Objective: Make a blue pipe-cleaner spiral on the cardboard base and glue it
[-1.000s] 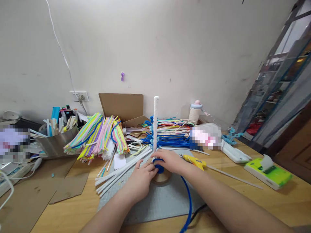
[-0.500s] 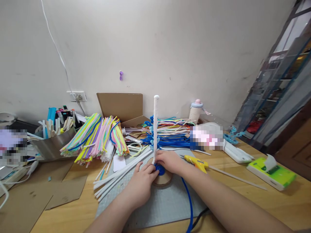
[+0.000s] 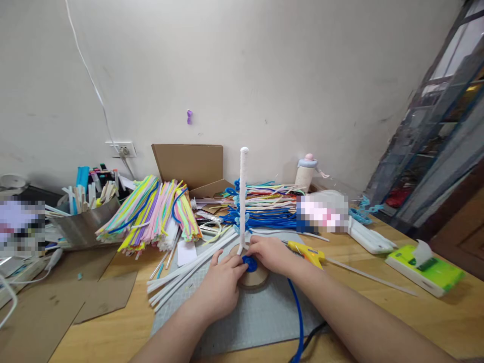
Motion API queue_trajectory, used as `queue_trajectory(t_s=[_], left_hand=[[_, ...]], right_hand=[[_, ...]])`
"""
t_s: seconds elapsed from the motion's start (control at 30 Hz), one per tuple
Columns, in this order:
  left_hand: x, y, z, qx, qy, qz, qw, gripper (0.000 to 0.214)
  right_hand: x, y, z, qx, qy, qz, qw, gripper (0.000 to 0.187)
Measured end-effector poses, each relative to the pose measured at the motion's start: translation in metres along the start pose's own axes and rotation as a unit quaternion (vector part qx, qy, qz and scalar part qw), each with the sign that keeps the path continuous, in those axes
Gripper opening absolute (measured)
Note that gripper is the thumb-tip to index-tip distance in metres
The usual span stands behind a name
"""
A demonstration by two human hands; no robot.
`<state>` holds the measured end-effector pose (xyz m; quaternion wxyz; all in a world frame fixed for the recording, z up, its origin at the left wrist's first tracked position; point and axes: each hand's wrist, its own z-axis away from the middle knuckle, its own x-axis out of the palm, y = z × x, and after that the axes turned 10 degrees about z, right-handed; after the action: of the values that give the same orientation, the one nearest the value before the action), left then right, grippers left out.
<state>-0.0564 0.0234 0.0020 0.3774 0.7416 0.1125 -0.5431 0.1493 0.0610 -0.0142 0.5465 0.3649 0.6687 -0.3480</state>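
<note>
A white fuzzy-wrapped post (image 3: 243, 196) stands upright on a round cardboard base (image 3: 255, 284). On the base, at the post's foot, lies a flat blue pipe cleaner coil (image 3: 250, 264). My left hand (image 3: 223, 280) has its bent fingertips on the coil's left edge. At the coil's far right side, the fingers of my right hand (image 3: 270, 256) are closed close to the post's foot; what lies under them is mostly hidden. A long blue pipe cleaner (image 3: 297, 312) trails from beneath my right forearm toward me. Blue flower shapes (image 3: 237, 219) show beside the post.
Under the base is a grey cutting mat (image 3: 260, 327). White pipe cleaners (image 3: 189, 275) lie left, with multicoloured bundles (image 3: 147, 212) behind. Blue pipe cleaners (image 3: 272, 218) lie at the back. A yellow glue gun (image 3: 308, 252) and green tissue pack (image 3: 425, 269) are right.
My right hand has shifted slightly right from the post, and more of the post's foot and the blue coil shows. My left hand stays at the coil.
</note>
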Motion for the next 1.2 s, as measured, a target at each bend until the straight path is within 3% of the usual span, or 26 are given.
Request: queue_trajectory(t_s=[0.2,0.4,0.9,1.2], left_hand=[[0.0,0.002,0.001,-0.007,0.004,-0.007,1.0,0.059],[0.004,-0.001,0.0,0.001,0.019,-0.008,1.0,0.058],[0.021,-0.004,-0.02,-0.002,0.133,-0.013,0.991,0.009],[0.036,-0.005,-0.035,-0.04,0.171,-0.055,0.983,0.012]], right_hand=[[0.001,-0.005,0.011,0.043,-0.009,-0.022,0.999,0.028],[0.009,-0.012,0.018,0.118,0.021,-0.031,0.992,0.028],[0.013,-0.018,0.027,0.107,0.032,-0.005,0.994,0.027],[0.01,-0.019,0.03,0.121,0.021,-0.023,0.992,0.026]])
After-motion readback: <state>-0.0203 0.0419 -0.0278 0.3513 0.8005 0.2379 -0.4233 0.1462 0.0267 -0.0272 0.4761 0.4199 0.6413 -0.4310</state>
